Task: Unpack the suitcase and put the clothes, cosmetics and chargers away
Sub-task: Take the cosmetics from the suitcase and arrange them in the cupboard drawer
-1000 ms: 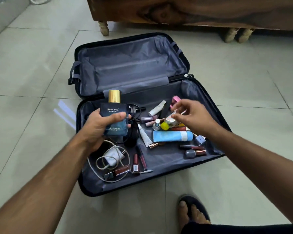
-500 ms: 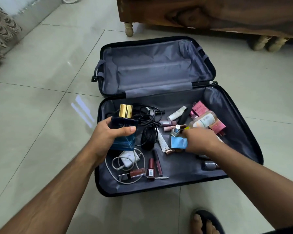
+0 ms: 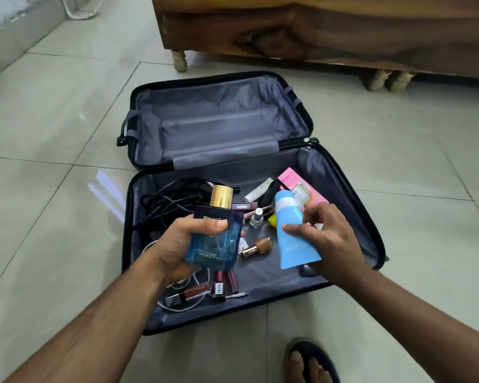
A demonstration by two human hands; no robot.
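A black suitcase [image 3: 351,217] lies open on the tiled floor, its far half bare grey lining. My left hand [image 3: 177,247] grips a blue cologne bottle [image 3: 213,244] with a gold cap above the near half. My right hand [image 3: 329,239] holds a light blue tube [image 3: 293,230] with a white band, lifted clear of the lining. Below them lie black cables [image 3: 163,205], a white charger cable [image 3: 177,308], several lip glosses [image 3: 221,283], a nail polish bottle [image 3: 256,218], a white tube [image 3: 257,190] and a pink box [image 3: 302,186].
A wooden bed frame [image 3: 315,31] on turned legs stands just behind the suitcase. My sandalled foot [image 3: 310,363] rests on the tiles in front of the case. A grey wall base [image 3: 17,37] runs along the far left. Open tiled floor surrounds the suitcase.
My right hand closed on the blue tube and lifted it out of the pile. The left hand kept the cologne bottle and tilted it. The view shifted left and closer.
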